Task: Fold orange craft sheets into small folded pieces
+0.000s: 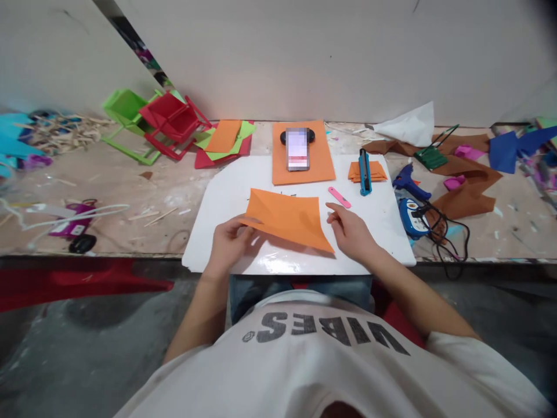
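My left hand pinches the left edge of an orange felt sheet, thumb below and fingers partly hidden behind it. The sheet is slightly bent and raised at its near edge over a white board. My right hand is just right of the sheet, apart from it, with fingers loosely bent and nothing seen in them. Beyond that hand lie a pink small cutter and a blue utility knife, which rests on small orange pieces.
A phone rests on another orange sheet at the back. Green and red miniature chairs stand left. To the right are a blue glue gun, a blue device with black cable, and brown felt.
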Available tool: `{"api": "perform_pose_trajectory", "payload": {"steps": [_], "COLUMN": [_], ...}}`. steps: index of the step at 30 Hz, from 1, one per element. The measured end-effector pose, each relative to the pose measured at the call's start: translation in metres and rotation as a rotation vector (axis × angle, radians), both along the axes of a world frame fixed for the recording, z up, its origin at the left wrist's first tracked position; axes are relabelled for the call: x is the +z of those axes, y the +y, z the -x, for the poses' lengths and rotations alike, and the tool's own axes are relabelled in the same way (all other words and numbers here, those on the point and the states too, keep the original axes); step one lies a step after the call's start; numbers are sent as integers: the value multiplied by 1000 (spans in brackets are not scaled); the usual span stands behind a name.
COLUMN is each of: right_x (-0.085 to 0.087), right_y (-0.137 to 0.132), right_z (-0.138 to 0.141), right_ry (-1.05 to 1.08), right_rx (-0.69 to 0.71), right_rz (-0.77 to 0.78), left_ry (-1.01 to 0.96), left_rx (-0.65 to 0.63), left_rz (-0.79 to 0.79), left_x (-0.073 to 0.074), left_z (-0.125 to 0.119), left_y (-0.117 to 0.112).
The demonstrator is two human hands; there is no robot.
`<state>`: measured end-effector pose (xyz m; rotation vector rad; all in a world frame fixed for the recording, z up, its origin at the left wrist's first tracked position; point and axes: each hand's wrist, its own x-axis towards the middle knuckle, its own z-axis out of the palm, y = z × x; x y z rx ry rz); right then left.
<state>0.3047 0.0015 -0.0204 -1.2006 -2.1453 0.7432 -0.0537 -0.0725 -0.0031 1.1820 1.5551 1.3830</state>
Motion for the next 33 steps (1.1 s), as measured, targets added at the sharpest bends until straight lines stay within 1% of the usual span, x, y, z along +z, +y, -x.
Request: {"api": "perform_pose_trajectory", "payload": {"steps": [2, 4, 7, 9, 11, 12, 13, 15, 16, 18, 20, 22, 24, 26, 28, 29, 30, 31, 32, 33], "right_x": [6, 16, 37, 52, 64, 68, 71, 75, 75, 73, 67, 58, 48, 39, 33, 33, 34, 36, 39, 43], "right_y": [-8, -14, -15, -7, 6, 15, 24, 41, 49, 63, 73, 77, 75, 71, 69, 71, 75, 81, 88, 97], "right_z": [-5, -9, -13, -12, -6, 0, 6, 24, 35, 59, 84, 107, 123, 130, 127, 122, 116, 108, 100, 91], "right_ry": [154, 294, 390, 476, 627, 684, 731, 812, 834, 860, 888, 916, 884, 810, 766, 779, 823, 888, 965, 1034], "right_rx": [53, 115, 134, 110, 89, 68, 52, 29, 7, -42, -90, -122, -125, -70, 15, 33, 20, -21, -81, -106], "right_rz": [136, 249, 313, 311, 312, 311, 296, 206, 141, 36, -1, 28, 72, 147, 203, 200, 159, 108, 89, 112], "left_ry": [22, 34, -35, -78, -114, -133, -157, -296, -366, -472, -543, -630, -727, -789, -805, -796, -780, -763, -750, -745], "left_rx": [131, 182, 132, 66, 13, -1, 13, 73, 99, 115, 148, 151, 126, 104, 116, 114, 99, 71, 33, -10], "left_rz": [-67, -126, -211, -292, -378, -416, -457, -557, -614, -660, -684, -655, -559, -436, -353, -321, -290, -251, -204, -150], "left_x": [3, 9, 18, 23, 29, 33, 38, 52, 61, 76, 85, 83, 70, 54, 40, 36, 33, 32, 32, 32], "left_z": [-7, -13, -18, -22, -28, -31, -35, -43, -46, -51, -56, -61, -67, -70, -67, -64, -59, -54, -49, -45], "left_y": [1, 0, -2, 1, 11, 20, 32, 61, 77, 110, 138, 156, 164, 165, 164, 164, 164, 165, 167, 168]}}
